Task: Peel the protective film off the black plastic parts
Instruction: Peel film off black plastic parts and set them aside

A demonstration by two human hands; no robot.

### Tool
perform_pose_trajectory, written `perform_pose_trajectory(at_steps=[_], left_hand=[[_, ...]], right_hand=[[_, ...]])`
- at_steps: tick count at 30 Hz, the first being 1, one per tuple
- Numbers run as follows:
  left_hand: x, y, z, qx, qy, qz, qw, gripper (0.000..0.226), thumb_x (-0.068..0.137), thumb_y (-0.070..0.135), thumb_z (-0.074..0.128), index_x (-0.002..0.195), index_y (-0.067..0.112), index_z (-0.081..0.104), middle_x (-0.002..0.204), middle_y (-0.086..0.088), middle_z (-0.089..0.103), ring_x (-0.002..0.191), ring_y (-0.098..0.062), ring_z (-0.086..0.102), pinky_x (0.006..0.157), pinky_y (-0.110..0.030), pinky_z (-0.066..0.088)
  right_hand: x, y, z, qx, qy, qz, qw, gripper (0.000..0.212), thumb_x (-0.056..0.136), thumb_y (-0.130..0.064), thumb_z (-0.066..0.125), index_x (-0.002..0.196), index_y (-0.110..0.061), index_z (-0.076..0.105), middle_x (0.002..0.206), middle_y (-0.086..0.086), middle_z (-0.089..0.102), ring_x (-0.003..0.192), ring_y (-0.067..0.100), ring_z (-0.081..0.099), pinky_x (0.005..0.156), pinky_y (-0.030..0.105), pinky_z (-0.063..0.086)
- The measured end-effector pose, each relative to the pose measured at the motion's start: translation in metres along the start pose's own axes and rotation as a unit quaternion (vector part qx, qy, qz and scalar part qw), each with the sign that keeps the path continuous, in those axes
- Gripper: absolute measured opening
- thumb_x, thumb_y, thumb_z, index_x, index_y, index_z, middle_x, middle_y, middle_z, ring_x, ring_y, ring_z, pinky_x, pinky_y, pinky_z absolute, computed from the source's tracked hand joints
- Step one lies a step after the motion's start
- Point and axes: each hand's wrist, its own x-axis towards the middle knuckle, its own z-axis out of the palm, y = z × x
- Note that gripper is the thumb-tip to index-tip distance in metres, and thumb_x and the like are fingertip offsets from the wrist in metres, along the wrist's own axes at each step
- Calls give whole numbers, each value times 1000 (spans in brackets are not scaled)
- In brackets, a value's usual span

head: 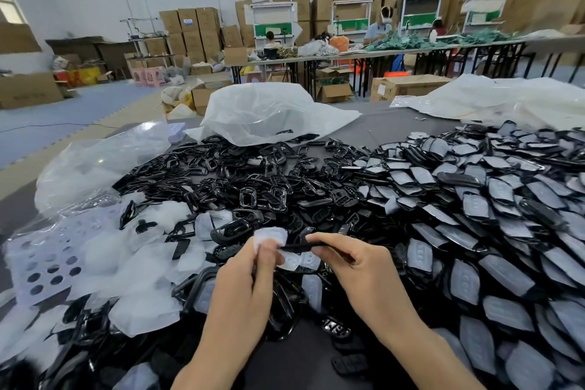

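My right hand [357, 266] pinches a thin black plastic part [299, 246], held edge-on just above the table. My left hand [250, 275] pinches a piece of white translucent film [270, 236] that curls up from the part's left end. A second flap of film [299, 261] hangs below the part. Both hands meet over the middle of the table, with the forearms coming in from the bottom edge.
A heap of film-covered black parts [474, 199] fills the right side. Bare glossy black frames [240, 180] pile up in the middle. Loose peeled films [136, 266] and perforated sheets [47, 263] lie at left. Clear plastic bags [269, 114] sit behind; people work at far tables.
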Motion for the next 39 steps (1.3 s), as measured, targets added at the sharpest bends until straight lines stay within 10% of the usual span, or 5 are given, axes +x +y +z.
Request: perform_pose_trajectory(at_steps=[3,8,13,21,39], left_hand=[[1,-4,-3,13,10,-40,999,27,101,43,41,85,37,62,73,7,65,73,-11,60,67,-26,44],[7,5,-11,94,-68,-61,991,56,91,30,52,146,38,39,125,28,46,122,6,36,100,-21,29],[39,10,-8,188,-84,-25,978,38,99,28,47,137,28,51,124,9,58,120,-13,50,100,-32,43],[60,-10,6,366,-178,1,914,24,100,42,48,122,31,49,119,10,55,114,-15,53,91,-31,41],[22,4,-1,-137,-35,-72,987,26,97,15,63,103,38,73,95,15,75,94,1,69,86,-20,51]], right_hand=[[0,-1,-5,73,24,57,995,34,102,-22,57,95,-50,76,82,-4,76,69,37,63,68,43,55],[5,4,-11,106,44,95,989,33,98,-16,57,97,-45,72,59,-7,58,47,12,37,43,28,31],[7,-2,-8,201,59,107,972,8,93,-32,67,95,-39,72,96,-8,75,90,12,71,85,28,57],[15,2,-14,395,76,160,902,25,90,2,68,100,-21,68,84,2,62,79,20,72,63,25,58],[11,6,-3,211,6,156,965,35,95,-12,68,120,-37,65,83,0,72,64,7,65,60,18,51]])
